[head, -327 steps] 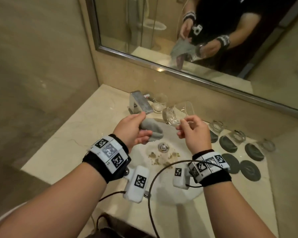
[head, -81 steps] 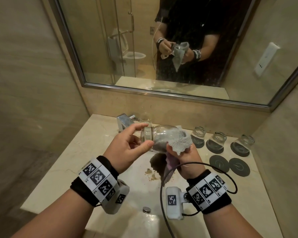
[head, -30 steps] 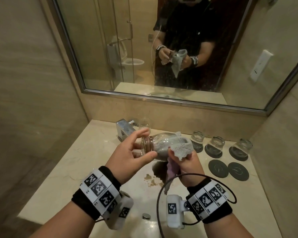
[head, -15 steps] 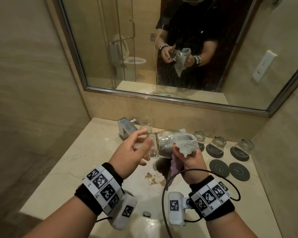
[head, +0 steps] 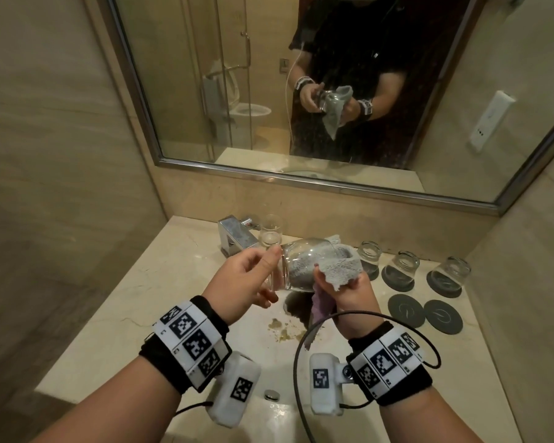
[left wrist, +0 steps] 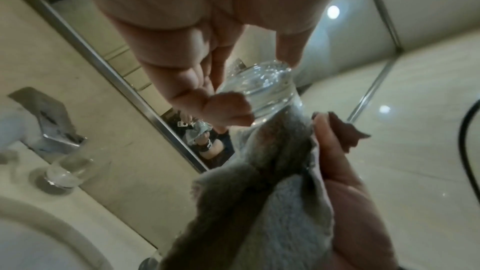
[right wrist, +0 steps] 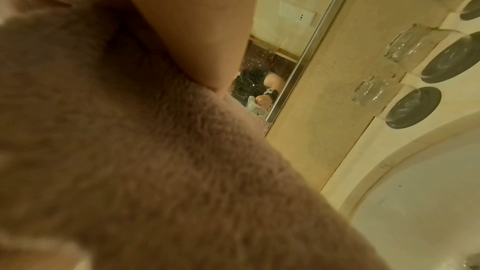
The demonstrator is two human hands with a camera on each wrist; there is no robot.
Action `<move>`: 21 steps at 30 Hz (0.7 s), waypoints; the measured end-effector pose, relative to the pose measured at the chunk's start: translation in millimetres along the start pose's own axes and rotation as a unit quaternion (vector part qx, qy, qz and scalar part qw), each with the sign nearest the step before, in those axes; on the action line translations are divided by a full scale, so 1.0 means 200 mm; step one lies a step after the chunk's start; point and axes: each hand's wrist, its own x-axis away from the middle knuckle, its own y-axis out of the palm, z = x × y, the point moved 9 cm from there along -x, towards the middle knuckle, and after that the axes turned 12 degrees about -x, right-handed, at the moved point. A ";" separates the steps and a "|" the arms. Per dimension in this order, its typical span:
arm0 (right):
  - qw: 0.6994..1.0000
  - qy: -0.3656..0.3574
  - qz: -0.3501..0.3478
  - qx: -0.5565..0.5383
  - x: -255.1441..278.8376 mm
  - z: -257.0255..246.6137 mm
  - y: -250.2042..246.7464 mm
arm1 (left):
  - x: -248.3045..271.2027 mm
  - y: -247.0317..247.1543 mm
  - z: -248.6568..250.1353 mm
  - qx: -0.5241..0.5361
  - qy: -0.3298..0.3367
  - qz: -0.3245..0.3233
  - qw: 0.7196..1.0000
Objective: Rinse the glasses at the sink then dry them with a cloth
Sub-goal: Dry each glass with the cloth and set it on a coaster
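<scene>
A clear glass (head: 301, 262) lies on its side in the air above the sink (head: 263, 366), base to the left. A grey cloth (head: 341, 270) is stuffed into its mouth and shows through the wall. My left hand (head: 248, 282) pinches the thick base (left wrist: 262, 85) between thumb and fingertips (left wrist: 288, 54). My right hand (head: 346, 297) grips the cloth (left wrist: 259, 202) at the glass's mouth, with a loose end hanging below. In the right wrist view the cloth (right wrist: 130, 130) fills most of the picture.
A square chrome tap (head: 235, 235) stands behind the basin, with an upright glass (head: 271, 231) beside it. Three glasses (head: 405, 263) stand upside down on dark coasters at the back right. Two bare coasters (head: 443, 316) lie in front. A mirror (head: 301, 91) covers the wall.
My left fingers have shifted their hold round the glass's base, and the glass has turned a little against the cloth. My right hand keeps its grip on the cloth.
</scene>
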 end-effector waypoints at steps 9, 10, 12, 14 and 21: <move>0.999 0.033 0.025 0.006 0.00 0.03 -0.05 | 0.04 -0.03 0.09 -0.118 0.105 0.012 0.987; 0.999 0.036 0.017 0.010 0.01 0.04 -0.04 | 0.02 -0.02 0.06 -0.068 0.069 0.003 0.995; 0.999 0.046 -0.001 0.017 0.02 0.04 -0.01 | 0.01 -0.01 0.04 -0.010 0.029 0.000 1.000; 0.999 0.046 -0.014 0.012 0.03 0.03 0.01 | 0.02 -0.02 0.06 -0.018 0.059 0.004 0.998; 0.999 0.008 0.029 -0.026 0.00 0.02 -0.04 | 0.03 -0.03 0.07 -0.034 0.077 -0.011 0.996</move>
